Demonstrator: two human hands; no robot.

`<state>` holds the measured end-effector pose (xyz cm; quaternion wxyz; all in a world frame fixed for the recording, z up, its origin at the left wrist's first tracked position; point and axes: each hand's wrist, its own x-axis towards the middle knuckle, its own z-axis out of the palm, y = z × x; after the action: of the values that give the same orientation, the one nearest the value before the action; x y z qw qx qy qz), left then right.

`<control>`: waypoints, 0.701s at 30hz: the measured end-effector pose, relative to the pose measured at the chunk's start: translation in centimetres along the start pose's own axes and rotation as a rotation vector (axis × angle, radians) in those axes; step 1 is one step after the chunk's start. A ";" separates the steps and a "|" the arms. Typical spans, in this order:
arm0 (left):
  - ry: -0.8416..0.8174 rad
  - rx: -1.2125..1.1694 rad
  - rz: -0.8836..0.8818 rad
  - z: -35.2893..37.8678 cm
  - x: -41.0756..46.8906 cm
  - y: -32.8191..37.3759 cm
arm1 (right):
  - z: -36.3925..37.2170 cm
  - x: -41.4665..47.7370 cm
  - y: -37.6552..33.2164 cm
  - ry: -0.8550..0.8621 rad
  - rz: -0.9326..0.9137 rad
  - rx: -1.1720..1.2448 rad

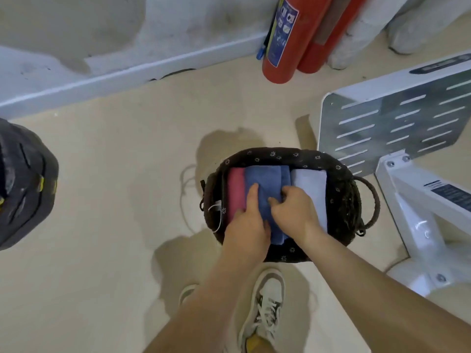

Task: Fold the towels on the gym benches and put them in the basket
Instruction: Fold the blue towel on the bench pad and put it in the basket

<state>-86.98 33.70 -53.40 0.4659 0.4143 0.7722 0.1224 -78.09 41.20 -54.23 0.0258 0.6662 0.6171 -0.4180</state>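
A dark woven basket (pixel 339 194) with a flowered lining stands on the floor in front of me. Inside it lie three folded towels side by side: a pink towel (pixel 235 189) at the left, a blue towel (pixel 267 179) in the middle and a pale lilac towel (pixel 312 184) at the right. My left hand (pixel 248 220) holds the blue towel's left side, thumb on top of it and fingers down between blue and pink. My right hand (pixel 293 210) grips the blue towel's right side with curled fingers.
A white gym machine frame (pixel 397 123) with a slotted metal plate stands close to the basket's right. Two red fire extinguishers (pixel 288 42) lean at the wall behind. A dark bag (pixel 23 184) lies at the left. My shoe (pixel 265 307) is just behind the basket.
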 end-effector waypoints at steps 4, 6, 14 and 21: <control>0.074 0.081 0.068 -0.5 -0.2 0.6 | -0.1 -0.3 0.3 0.042 -0.053 0.044; 0.056 0.091 0.069 -0.7 -0.1 0.4 | -0.1 -0.5 0.2 0.060 -0.081 0.065; 0.325 0.628 0.318 -0.9 1.3 0.6 | -0.7 -2.3 -1.3 0.256 -0.404 -0.170; 0.044 0.841 0.373 -3.2 3.2 1.0 | -1.0 -3.8 1.5 -0.166 -0.321 0.220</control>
<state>-89.84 37.38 -53.12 0.2109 0.6965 0.6768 -0.1111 -75.84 38.33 -52.06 -0.0633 0.5216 0.6615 -0.5352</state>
